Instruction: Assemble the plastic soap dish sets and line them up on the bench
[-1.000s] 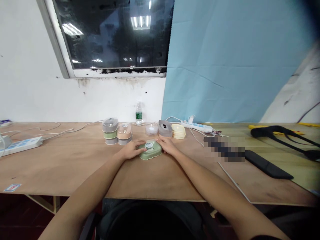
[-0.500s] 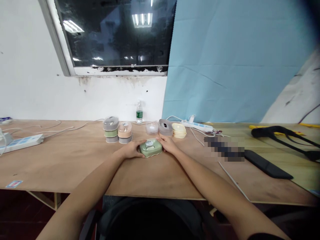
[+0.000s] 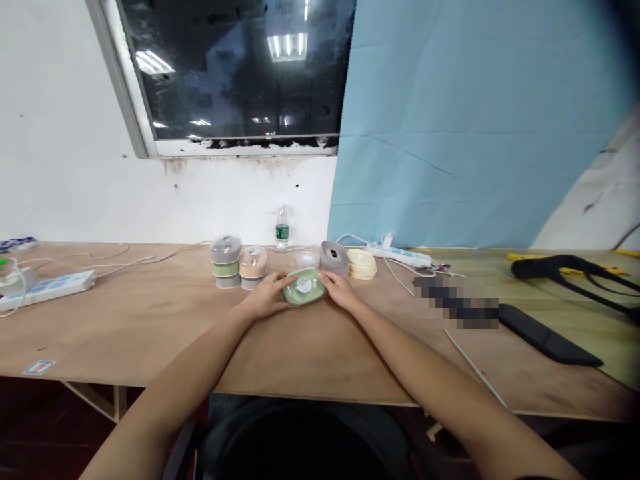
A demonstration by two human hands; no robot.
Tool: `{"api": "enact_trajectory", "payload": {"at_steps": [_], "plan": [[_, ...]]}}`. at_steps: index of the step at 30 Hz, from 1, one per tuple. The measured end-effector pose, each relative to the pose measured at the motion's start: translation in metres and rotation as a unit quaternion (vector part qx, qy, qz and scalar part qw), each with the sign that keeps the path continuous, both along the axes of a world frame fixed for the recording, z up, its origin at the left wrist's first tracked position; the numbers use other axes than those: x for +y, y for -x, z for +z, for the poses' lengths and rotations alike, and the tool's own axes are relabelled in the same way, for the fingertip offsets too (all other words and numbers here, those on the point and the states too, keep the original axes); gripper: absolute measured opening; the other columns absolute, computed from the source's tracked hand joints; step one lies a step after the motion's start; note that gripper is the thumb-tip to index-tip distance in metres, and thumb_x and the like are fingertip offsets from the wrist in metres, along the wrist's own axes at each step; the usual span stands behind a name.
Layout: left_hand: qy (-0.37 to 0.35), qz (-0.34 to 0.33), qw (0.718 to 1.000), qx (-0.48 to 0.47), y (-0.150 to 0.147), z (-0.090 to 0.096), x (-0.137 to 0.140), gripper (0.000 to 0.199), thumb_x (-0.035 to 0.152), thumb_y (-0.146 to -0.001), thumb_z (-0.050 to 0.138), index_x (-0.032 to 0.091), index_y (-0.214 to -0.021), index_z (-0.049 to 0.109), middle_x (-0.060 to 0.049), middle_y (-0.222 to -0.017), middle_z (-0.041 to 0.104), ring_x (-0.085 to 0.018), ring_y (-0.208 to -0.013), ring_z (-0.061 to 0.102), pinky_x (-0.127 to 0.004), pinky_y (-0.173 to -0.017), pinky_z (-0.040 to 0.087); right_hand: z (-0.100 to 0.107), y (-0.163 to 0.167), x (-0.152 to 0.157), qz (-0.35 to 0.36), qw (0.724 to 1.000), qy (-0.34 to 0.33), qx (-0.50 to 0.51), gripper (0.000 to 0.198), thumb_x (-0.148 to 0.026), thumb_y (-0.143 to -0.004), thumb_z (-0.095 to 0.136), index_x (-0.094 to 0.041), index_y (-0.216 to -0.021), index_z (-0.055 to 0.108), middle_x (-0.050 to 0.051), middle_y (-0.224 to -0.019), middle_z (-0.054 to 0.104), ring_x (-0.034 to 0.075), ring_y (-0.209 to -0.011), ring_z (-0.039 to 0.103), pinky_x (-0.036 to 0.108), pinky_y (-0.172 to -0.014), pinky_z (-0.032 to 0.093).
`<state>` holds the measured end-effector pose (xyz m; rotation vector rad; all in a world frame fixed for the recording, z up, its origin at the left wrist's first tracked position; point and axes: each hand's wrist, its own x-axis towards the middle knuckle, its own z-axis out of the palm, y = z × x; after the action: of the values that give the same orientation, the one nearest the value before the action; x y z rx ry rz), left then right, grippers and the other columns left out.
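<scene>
A green lunch box (image 3: 304,295) with a clear lid and a round white sticker is held between my two hands above the wooden table. It leans so that its top faces me. My left hand (image 3: 265,295) grips its left end, thumb low and fingers along the far side. At the right end, my right hand (image 3: 339,289) closes on the upper corner. Just behind stand a clear container (image 3: 307,257) and a grey box (image 3: 335,257). A peach box on a grey one (image 3: 254,265) is nearest to my left hand.
Farther left is a stack of grey and green boxes (image 3: 226,261), and pale yellow containers (image 3: 362,265) are stacked at right. A water bottle (image 3: 282,228) stands by the wall. Power strips (image 3: 55,290) with cables, a black flat object (image 3: 550,335) and black straps (image 3: 565,273) occupy the sides.
The green lunch box has tipped, its lid now turned more toward me and its front side less visible. Both hands have kept hold of it. The whole view has shifted slightly.
</scene>
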<state>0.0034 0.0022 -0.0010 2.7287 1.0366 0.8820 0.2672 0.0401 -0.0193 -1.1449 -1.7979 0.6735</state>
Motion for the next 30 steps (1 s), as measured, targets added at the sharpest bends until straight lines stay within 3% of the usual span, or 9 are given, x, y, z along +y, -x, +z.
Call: {"api": "enact_trajectory", "payload": {"at_steps": [2, 4, 7, 11, 15, 18, 25, 27, 30], "plan": [[-0.024, -0.002, 1.0, -0.013, 0.0, -0.002, 0.002, 0.075, 0.033, -0.074, 0.072, 0.027, -0.141, 0.04, -0.012, -0.131, 0.043, -0.027, -0.123, 0.045, -0.043, -0.105, 0.039, -0.002, 0.002, 0.002, 0.012, 0.998, 0.006, 0.063, 0.041, -0.054, -0.083, 0.054, -0.02, -0.102, 0.067, 0.004, -0.094, 0.069, 0.02, -0.086, 0.062, 0.029, -0.077, 0.048], [-0.045, -0.007, 0.999, -0.027, 0.0, -0.003, 0.004, 0.073, 0.033, -0.076, 0.071, 0.026, -0.141, 0.04, -0.012, -0.132, 0.042, -0.027, -0.124, 0.044, -0.044, -0.106, 0.039, -0.004, 0.006, 0.004, 0.026, 0.986, 0.069, 0.152, 0.042, -0.054, -0.08, 0.059, -0.023, -0.108, 0.065, 0.003, -0.093, 0.069, 0.018, -0.082, 0.062, 0.029, -0.074, 0.049], [-0.06, -0.017, 0.997, -0.039, -0.002, -0.004, 0.002, 0.074, 0.035, -0.078, 0.07, 0.027, -0.143, 0.036, -0.013, -0.137, 0.039, -0.028, -0.128, 0.042, -0.045, -0.106, 0.039, -0.006, 0.013, 0.004, 0.053, 0.944, 0.149, 0.289, 0.04, -0.053, -0.077, 0.064, -0.023, -0.104, 0.063, 0.001, -0.085, 0.069, 0.015, -0.07, 0.061, 0.026, -0.062, 0.049], [-0.094, -0.022, 0.994, -0.042, -0.006, 0.0, -0.004, 0.073, 0.041, -0.081, 0.066, 0.029, -0.145, 0.031, -0.014, -0.149, 0.025, -0.029, -0.13, 0.041, -0.046, -0.106, 0.04, 0.001, 0.017, -0.003, 0.071, 0.898, 0.192, 0.389, 0.034, -0.047, -0.078, 0.065, -0.022, -0.099, 0.062, 0.002, -0.087, 0.07, 0.017, -0.072, 0.064, 0.027, -0.059, 0.051], [-0.128, -0.033, 0.991, 0.003, -0.01, 0.006, -0.01, 0.065, 0.043, -0.084, 0.061, 0.03, -0.143, 0.035, -0.013, -0.155, 0.017, -0.028, -0.125, 0.049, -0.043, -0.101, 0.045, 0.009, 0.015, -0.01, 0.079, 0.877, 0.248, 0.404, 0.034, -0.047, -0.084, 0.056, -0.021, -0.106, 0.059, 0.005, -0.092, 0.071, 0.021, -0.076, 0.067, 0.034, -0.062, 0.055], [-0.148, -0.03, 0.988, 0.016, -0.009, 0.008, -0.009, 0.058, 0.042, -0.088, 0.055, 0.028, -0.142, 0.037, -0.014, -0.153, 0.025, -0.027, -0.127, 0.047, -0.041, -0.101, 0.046, 0.012, 0.015, -0.013, 0.087, 0.873, 0.267, 0.399, 0.041, -0.054, -0.088, 0.047, -0.021, -0.109, 0.059, 0.006, -0.089, 0.071, 0.021, -0.074, 0.067, 0.034, -0.06, 0.055], [-0.223, 0.01, 0.974, -0.046, 0.003, 0.008, 0.005, 0.071, 0.048, -0.085, 0.057, 0.022, -0.144, 0.027, -0.017, -0.144, 0.042, -0.027, -0.132, 0.043, -0.045, -0.104, 0.042, 0.018, 0.016, -0.018, 0.149, 0.86, 0.278, 0.402, 0.052, -0.063, -0.092, 0.028, -0.021, -0.102, 0.057, 0.003, -0.073, 0.067, 0.015, -0.053, 0.062, 0.025, -0.048, 0.048], [-0.245, 0.039, 0.966, -0.071, 0.01, 0.011, 0.009, 0.07, 0.046, -0.086, 0.057, 0.021, -0.144, 0.028, -0.018, -0.142, 0.044, -0.027, -0.132, 0.042, -0.045, -0.103, 0.042, 0.019, 0.016, -0.019, 0.149, 0.866, 0.283, 0.385, 0.047, -0.058, -0.094, 0.028, -0.021, -0.108, 0.055, 0.002, -0.075, 0.067, 0.014, -0.052, 0.062, 0.024, -0.048, 0.048], [-0.249, 0.138, 0.952, -0.108, 0.027, 0.017, 0.012, 0.064, 0.042, -0.088, 0.057, 0.021, -0.142, 0.031, -0.016, -0.142, 0.044, -0.027, -0.131, 0.043, -0.044, -0.103, 0.042, 0.017, 0.016, -0.018, 0.142, 0.874, 0.286, 0.365, 0.041, -0.05, -0.096, 0.032, -0.021, -0.118, 0.052, 0.001, -0.077, 0.067, 0.013, -0.052, 0.061, 0.024, -0.05, 0.048]]}}
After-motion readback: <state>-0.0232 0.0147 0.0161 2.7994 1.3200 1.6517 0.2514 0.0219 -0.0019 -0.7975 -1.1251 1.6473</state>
